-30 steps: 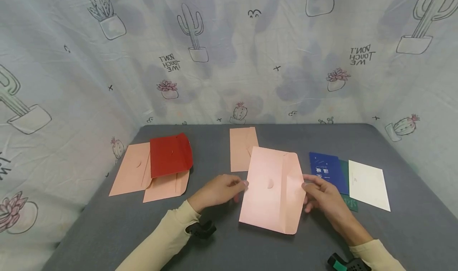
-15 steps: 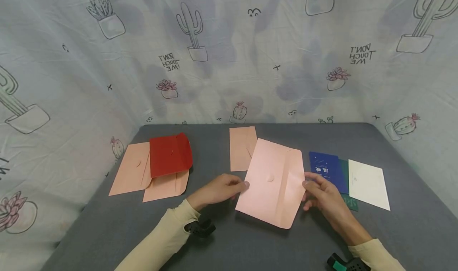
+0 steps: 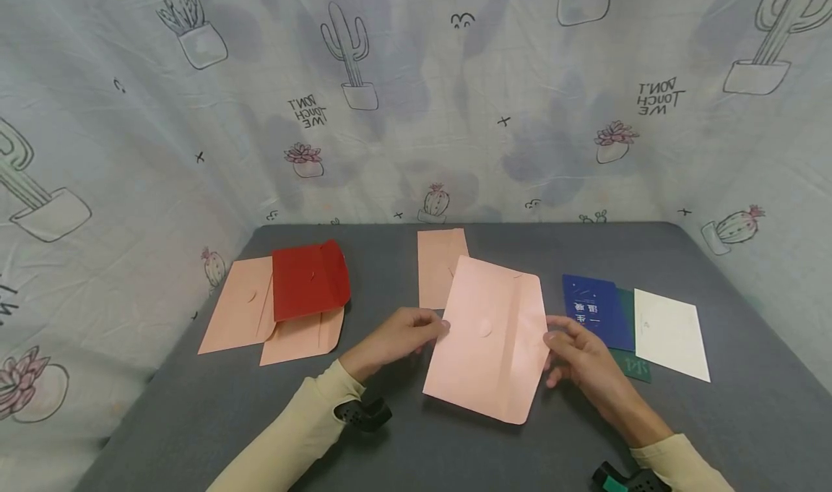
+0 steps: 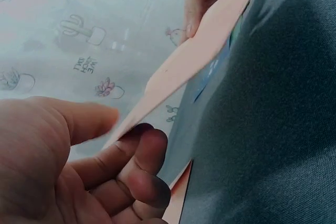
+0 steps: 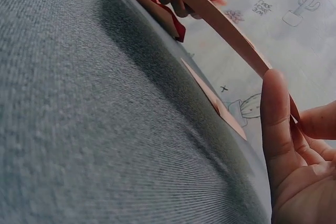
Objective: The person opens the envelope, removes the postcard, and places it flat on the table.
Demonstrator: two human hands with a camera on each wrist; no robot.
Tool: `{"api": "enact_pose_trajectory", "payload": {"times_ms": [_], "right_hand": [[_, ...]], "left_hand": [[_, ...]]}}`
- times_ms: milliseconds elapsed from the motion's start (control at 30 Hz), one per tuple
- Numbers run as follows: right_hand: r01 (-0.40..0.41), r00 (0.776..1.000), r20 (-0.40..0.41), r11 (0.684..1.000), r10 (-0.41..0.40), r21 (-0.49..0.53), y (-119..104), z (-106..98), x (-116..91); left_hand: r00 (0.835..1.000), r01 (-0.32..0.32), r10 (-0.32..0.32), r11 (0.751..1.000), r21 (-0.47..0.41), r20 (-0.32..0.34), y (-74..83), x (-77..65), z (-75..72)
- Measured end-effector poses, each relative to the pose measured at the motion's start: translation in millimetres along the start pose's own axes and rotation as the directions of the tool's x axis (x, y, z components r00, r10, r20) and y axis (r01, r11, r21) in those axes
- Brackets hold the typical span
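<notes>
A pale pink envelope (image 3: 484,340) is held up tilted over the grey table, between both hands. My left hand (image 3: 396,340) pinches its left edge between thumb and fingers; the left wrist view shows the envelope (image 4: 178,69) edge-on. On the opposite edge my right hand (image 3: 585,362) grips with the thumb on the near face and fingers behind. In the right wrist view the envelope (image 5: 226,24) bows slightly between the two hands. Just behind it, another pink envelope (image 3: 438,261) lies on the table, partly covered in the head view.
At the left, a red envelope (image 3: 308,282) lies across two pink envelopes, the left one (image 3: 237,308) and the lower one (image 3: 305,340). Right of my right hand are a blue card (image 3: 594,308), a green card (image 3: 630,365) and a white card (image 3: 672,337). A patterned curtain (image 3: 416,102) surrounds the grey table (image 3: 390,449).
The pink envelope tilted up and then lowered a little, shifting slightly left. Its right-hand flap, earlier angled apart, now lies nearly in line with the body. Both hands keep their hold.
</notes>
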State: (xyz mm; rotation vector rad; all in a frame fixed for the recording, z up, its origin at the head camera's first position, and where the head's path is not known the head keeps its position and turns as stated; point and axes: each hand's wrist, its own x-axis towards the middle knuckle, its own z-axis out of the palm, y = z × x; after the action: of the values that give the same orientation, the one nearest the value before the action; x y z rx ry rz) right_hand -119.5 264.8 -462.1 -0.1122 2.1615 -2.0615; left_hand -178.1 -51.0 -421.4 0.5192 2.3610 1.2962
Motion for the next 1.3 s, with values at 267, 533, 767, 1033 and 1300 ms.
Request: {"api": "enact_pose_trajectory", "payload": {"times_ms": [267,533,767,1033,1300], "right_hand": [[-0.103,0.994,0.037,0.995,0.104,-0.017,0,3,1],[-0.149,0.986,0.058,0.986,0.153,-0.071,0,0,3],[-0.154,0.984,0.082,0.985,0.16,-0.079,2,-2,5],[-0.145,0.985,0.086,0.986,0.152,-0.081,2,-2,5],[-0.151,0.985,0.072,0.984,0.158,-0.089,1,0,3]], "left_hand": [[1.0,-0.001,0.001,1.0,-0.004,-0.02,1.7,-0.2,-4.7],[0.998,0.023,-0.029,0.996,-0.086,-0.061,2.7,-0.5,-29.0],[0.986,0.002,-0.023,0.992,-0.127,-0.163,-3.1,-1.3,-57.1],[0.965,-0.002,-0.032,0.992,-0.129,-0.259,-7.3,-9.0,-85.7],[0.939,0.03,-0.105,0.973,-0.227,-0.327,-3.3,-24.2,-109.3]]}}
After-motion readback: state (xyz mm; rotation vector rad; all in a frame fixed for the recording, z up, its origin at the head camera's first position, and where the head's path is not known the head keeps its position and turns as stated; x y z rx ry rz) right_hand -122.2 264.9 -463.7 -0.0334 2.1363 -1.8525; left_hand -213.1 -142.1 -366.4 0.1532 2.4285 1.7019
